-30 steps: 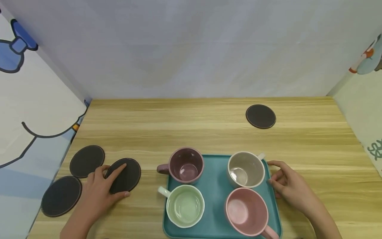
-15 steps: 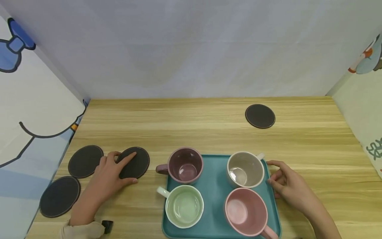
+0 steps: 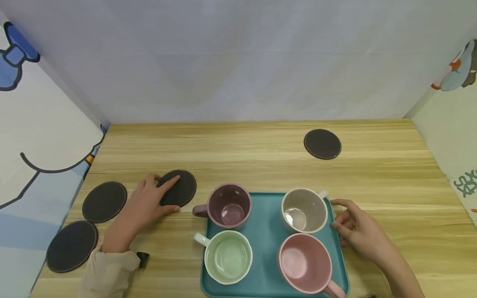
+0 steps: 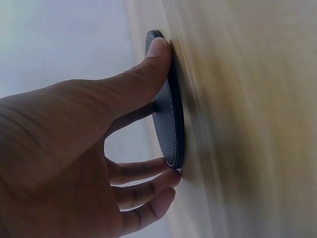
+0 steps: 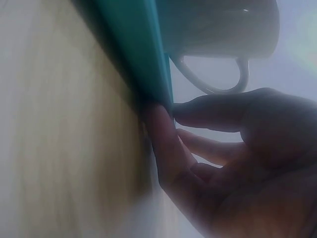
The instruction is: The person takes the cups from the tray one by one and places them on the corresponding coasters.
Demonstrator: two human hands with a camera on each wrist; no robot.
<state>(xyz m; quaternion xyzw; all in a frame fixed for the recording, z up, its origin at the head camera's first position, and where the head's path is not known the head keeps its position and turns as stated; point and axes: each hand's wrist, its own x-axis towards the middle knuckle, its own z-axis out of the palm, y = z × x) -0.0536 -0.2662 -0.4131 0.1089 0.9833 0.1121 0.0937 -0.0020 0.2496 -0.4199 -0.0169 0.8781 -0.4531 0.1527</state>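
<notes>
My left hand [image 3: 149, 203] holds a round black coaster [image 3: 183, 191] by its rim, index finger lying on top. In the left wrist view, the thumb is at one edge of the coaster [image 4: 166, 119] and other fingertips are at the opposite edge, close to the wood. My right hand [image 3: 359, 231] pinches the right rim of a teal tray [image 3: 265, 265]; the right wrist view shows the fingertips on the tray wall [image 5: 141, 54]. On the tray stand a purple cup [image 3: 220, 219], a green cup [image 3: 228, 258], a beige cup [image 3: 303, 209] and a pink cup [image 3: 305, 265].
Two black coasters, an upper one [image 3: 104, 201] and a lower one [image 3: 72, 246], lie at the table's left edge. Another coaster [image 3: 322, 143] lies at the back right. The purple and green cup handles stick out past the tray's left side. A pale curtain [image 3: 238, 62] backs the table.
The left hand has slid the coaster away from me and to the right, towards the purple cup. The right hand stays at the tray's rim; the tray and cups have kept their places.
</notes>
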